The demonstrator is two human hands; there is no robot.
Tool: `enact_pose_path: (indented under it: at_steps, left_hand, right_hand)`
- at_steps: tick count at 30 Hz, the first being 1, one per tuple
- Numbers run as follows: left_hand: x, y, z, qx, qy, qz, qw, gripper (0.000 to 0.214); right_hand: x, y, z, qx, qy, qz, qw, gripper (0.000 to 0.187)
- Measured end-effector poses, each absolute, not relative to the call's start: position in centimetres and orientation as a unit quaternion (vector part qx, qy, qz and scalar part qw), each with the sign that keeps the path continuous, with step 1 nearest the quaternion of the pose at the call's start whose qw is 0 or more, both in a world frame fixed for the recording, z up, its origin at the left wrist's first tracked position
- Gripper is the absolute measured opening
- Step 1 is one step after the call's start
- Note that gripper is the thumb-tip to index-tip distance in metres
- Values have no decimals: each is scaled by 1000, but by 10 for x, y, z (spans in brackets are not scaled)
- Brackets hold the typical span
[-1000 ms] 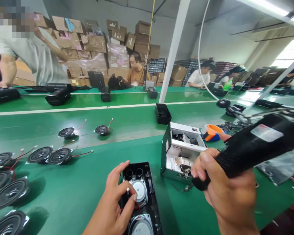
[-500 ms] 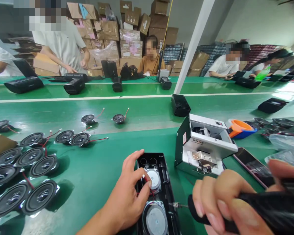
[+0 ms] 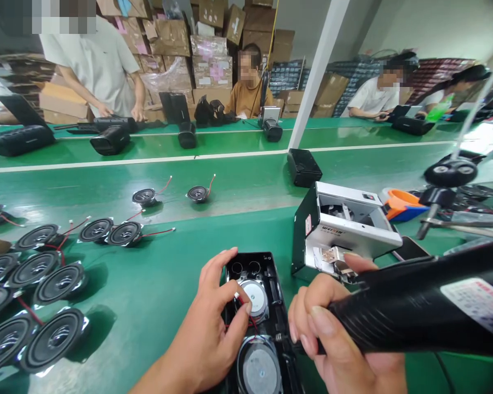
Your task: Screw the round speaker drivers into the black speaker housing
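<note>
A black speaker housing point(image 3: 277, 322) lies open on the green bench, with two round speaker drivers, the upper driver point(image 3: 254, 295) and the lower driver point(image 3: 259, 373), set inside it. My left hand point(image 3: 213, 323) rests over its left edge. Thumb and forefinger pinch a red wire point(image 3: 241, 299) with a white plug, while other fingers reach the housing's upper left rim. In my right hand point(image 3: 332, 328) is a black electric screwdriver point(image 3: 394, 306) with a white label, held nearly level and pointing left. Its bit end is at the housing's right side; the tip's exact contact is hard to see.
Right of the housing stands a grey screw-feeder machine point(image 3: 345, 219), with an orange tray point(image 3: 402, 200) and a phone point(image 3: 411, 249) behind. Several loose speakers point(image 3: 61, 282) with red wires lie at left. A metal stand point(image 3: 447, 175) rises at right. Co-workers sit or stand across the conveyor.
My right hand has moved left and brought the screwdriver closer, its bit now over the housing's right side. The left hand keeps its pinch. The view has shifted slightly; the metal stand now shows.
</note>
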State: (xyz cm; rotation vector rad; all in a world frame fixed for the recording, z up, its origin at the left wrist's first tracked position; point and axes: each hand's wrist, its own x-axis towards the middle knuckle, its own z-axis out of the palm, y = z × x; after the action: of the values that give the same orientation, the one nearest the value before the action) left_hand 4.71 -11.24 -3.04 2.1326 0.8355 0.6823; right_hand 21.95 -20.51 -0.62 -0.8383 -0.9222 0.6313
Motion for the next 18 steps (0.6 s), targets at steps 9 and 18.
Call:
enact_pose_path:
  at_steps: [9,18]
  left_hand:
    - [47,-111,-29,827,331,251,379,24]
    - [47,-110,-32,820,343,253,381,27]
  right_hand:
    - [220,-200,-14,-359,-417,343,761,41]
    - [221,-196,-20,-369,-467,339,728,30]
